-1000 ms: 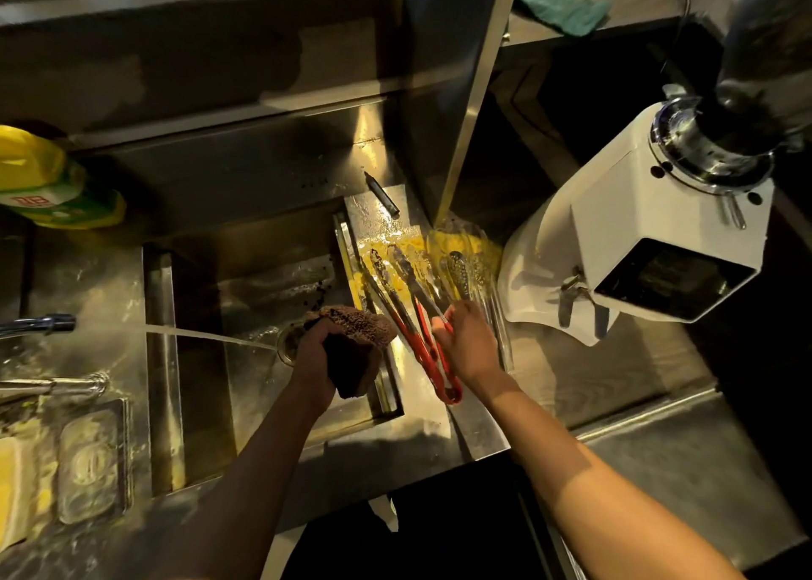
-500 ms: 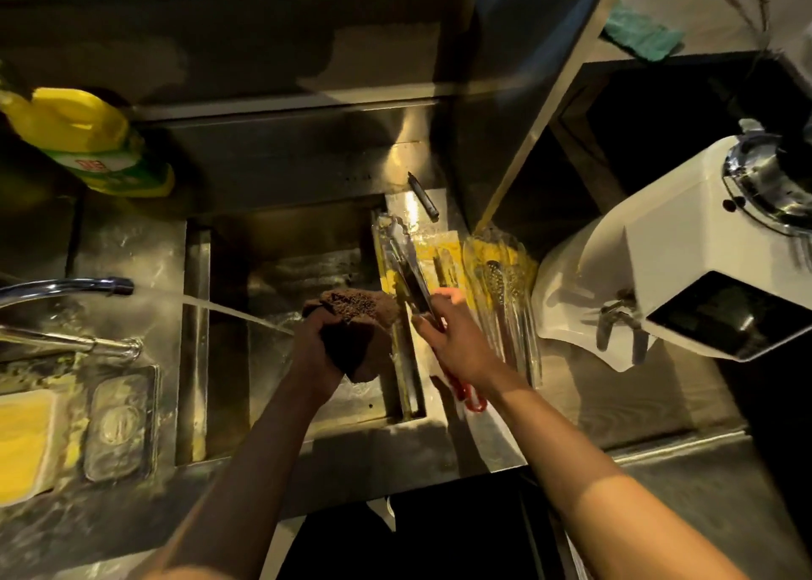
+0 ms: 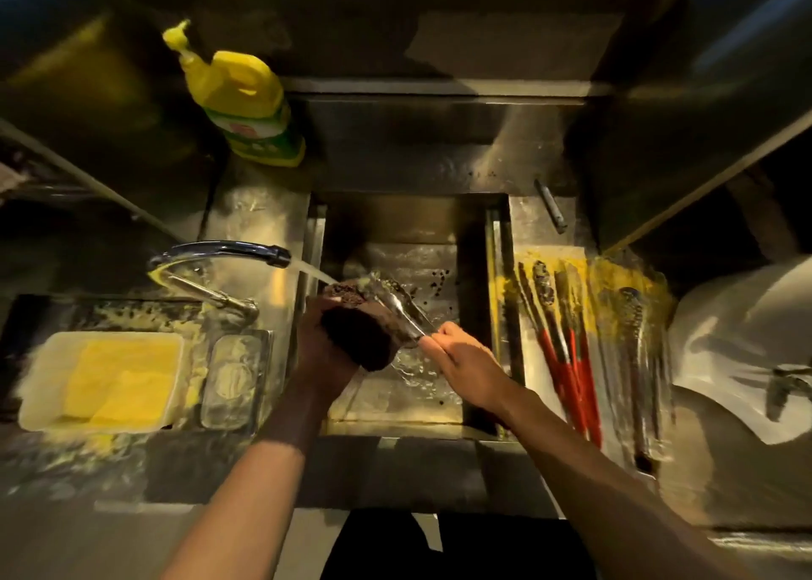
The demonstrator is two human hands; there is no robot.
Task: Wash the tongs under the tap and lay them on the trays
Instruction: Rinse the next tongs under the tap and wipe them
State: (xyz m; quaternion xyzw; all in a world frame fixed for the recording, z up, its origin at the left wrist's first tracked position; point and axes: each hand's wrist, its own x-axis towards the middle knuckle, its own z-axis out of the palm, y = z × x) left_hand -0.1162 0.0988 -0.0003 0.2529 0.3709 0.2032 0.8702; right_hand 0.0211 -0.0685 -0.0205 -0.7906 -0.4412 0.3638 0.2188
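While the tap [image 3: 228, 252] runs from the left into the sink [image 3: 395, 408], the right hand [image 3: 468, 357] pinches one pair of tongs [image 3: 397, 304] by its near end, fingers [image 3: 433, 341] closed tight on the metal, with the far end up in the stream. The left hand [image 3: 320, 351] is wrapped around a dark scrubber [image 3: 358, 331], pressed against the tongs just beside the water.

The main risk, as I judge it, is a slip: the tongs are wet, probably soapy, and held only at one tip by the fingers, so a hard rub from the scrubber could lever them out and drop them into the sink. The stream also strikes the tongs at a slant, so water could spray onto the worktop [image 3: 255, 214] and the person. Dark specks lie on the sink floor and could wash back onto the metal.

Counted: one pair of tongs in hand. On the yellow tray [image 3: 615, 280] at the right lie more tongs: two with red handles [image 3: 567, 368] seem clear, and at least one plain steel pair [image 3: 632, 337] right of them, though blur keeps me from an exact total or from telling one tray from two. One tap, one scrubber, one soap bottle [image 3: 246, 104] far left, one white tub [image 3: 30, 386] of yellow sheets near left, one clear container [image 3: 235, 379] beside it, and one dark pen-like stick [image 3: 550, 205] far right.
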